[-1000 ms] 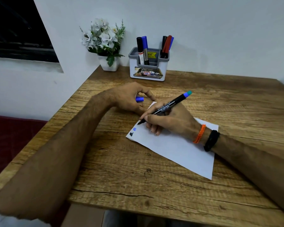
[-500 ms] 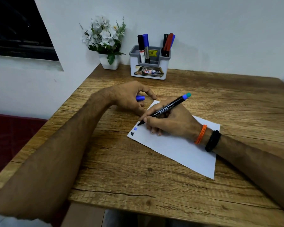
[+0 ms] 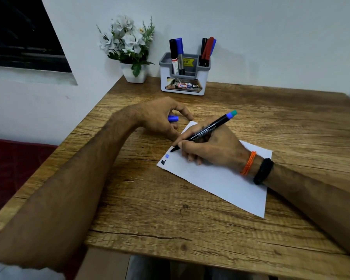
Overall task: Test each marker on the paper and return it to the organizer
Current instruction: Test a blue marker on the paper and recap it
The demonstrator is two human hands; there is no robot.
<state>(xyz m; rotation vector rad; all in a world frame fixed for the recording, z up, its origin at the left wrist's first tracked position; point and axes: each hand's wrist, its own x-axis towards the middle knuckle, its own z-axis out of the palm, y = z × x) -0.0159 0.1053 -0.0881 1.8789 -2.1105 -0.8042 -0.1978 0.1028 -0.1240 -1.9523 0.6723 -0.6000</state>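
right hand (image 3: 212,146) pinches the marker (image 3: 202,132), tip on the paper's (image 3: 220,182) left corner; left hand (image 3: 160,118) curls round its blue cap (image 3: 173,118), ready for recapping.

A single head-worn, wide-angle camera looks forward and down across a wooden bench (image 3: 190,209) from the person's own seat. Both forearms enter from the bottom corners, close to the lens, and the hands meet near mid-frame over a sheet of paper (image 3: 220,178). The far wall (image 3: 271,37) and an organizer (image 3: 183,81) at the bench's back edge fill the upper frame. Straight edges bow toward the borders.
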